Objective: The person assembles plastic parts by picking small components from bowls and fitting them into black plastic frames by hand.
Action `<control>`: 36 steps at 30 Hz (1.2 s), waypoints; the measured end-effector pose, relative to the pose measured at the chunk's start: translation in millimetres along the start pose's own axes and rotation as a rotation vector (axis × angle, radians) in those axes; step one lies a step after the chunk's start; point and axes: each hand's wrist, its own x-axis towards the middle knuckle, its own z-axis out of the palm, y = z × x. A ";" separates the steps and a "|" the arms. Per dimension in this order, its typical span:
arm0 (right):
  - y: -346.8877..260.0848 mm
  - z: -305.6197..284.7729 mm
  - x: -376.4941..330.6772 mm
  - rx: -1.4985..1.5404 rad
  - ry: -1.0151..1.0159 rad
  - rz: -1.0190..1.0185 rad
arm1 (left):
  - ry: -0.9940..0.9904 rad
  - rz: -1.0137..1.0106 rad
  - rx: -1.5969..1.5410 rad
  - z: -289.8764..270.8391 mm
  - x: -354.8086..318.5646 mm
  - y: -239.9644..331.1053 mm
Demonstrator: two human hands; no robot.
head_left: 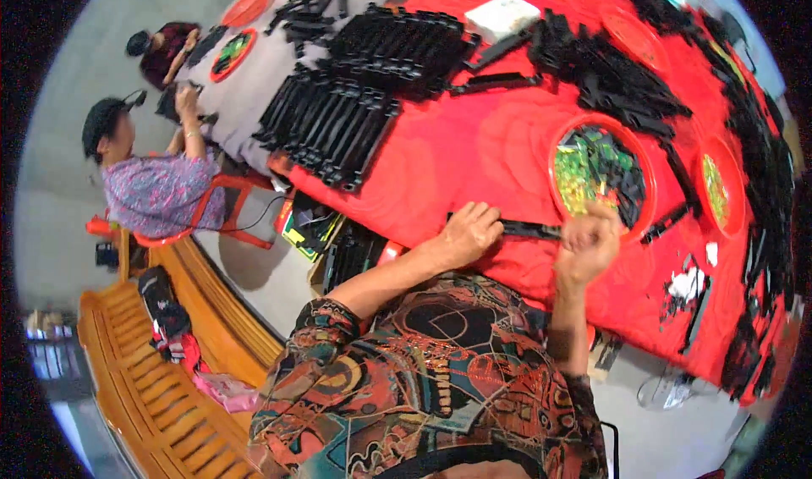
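Under my left hand [475, 233] a long, narrow black plastic part [531, 228] lies at the near edge of the red-covered table, and the fingers close around it. Its right end reaches toward my right hand [587, 244], which is raised beside the near rim of a round red basin [558, 193]. The fingers of that hand are curled together and slightly blurred; what they pinch, if anything, is hidden. Inside the basin are small green, yellow and black pieces [596, 167] in heaps.
Rows of stacked black parts [326, 128] cover the table's left side. More black parts [605, 77] are piled at the far right, near a white box [502, 17]. Another red basin [721, 187] stands right. Two people [161, 195] sit left, beyond a wooden bench [161, 344].
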 end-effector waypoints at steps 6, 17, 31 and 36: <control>-23.7 -35.4 2.1 0.010 -0.018 -0.061 | 0.076 -0.132 0.011 -47.5 -1.1 -9.0; 2.8 -25.8 -16.4 -0.125 0.088 0.190 | 0.249 -0.628 0.752 -154.5 -63.4 -179.8; 7.0 -37.6 -23.2 -0.218 0.168 0.278 | 0.141 -0.934 0.838 -148.6 -96.3 -256.0; 11.0 -39.5 -27.0 -0.258 0.206 0.325 | 0.025 -1.008 0.705 -157.6 -87.3 -260.8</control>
